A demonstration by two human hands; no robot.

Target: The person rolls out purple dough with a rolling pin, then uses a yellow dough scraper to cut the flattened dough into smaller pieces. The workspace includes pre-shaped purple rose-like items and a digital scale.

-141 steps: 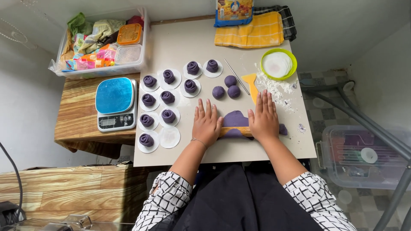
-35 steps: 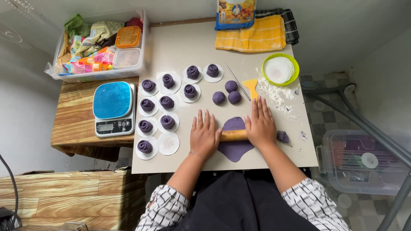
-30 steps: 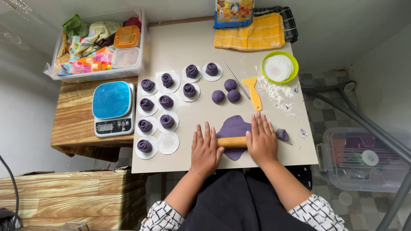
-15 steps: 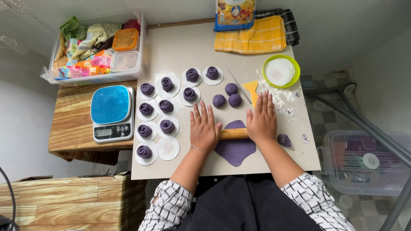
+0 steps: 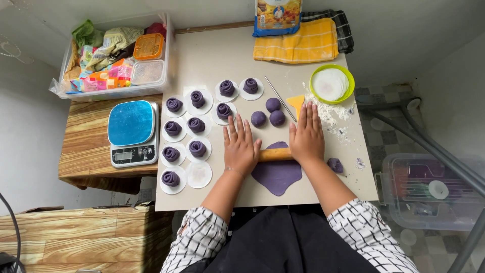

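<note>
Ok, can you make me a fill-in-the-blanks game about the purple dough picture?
1. Both hands, left hand and right hand, press flat on a wooden ____.
2. The flattened dough under it is coloured ____.
3. The kitchen scale has a ____ top.
4. The round bowl has a ____ rim.

Missing words: rolling pin; purple; blue; green

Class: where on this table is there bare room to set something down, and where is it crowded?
Bare patches: between the yellow towel and the rose-shaped pieces; the near left corner below the empty paper round. Crowded: around both hands, the rolling pin, the purple balls and the floury right side.
</note>
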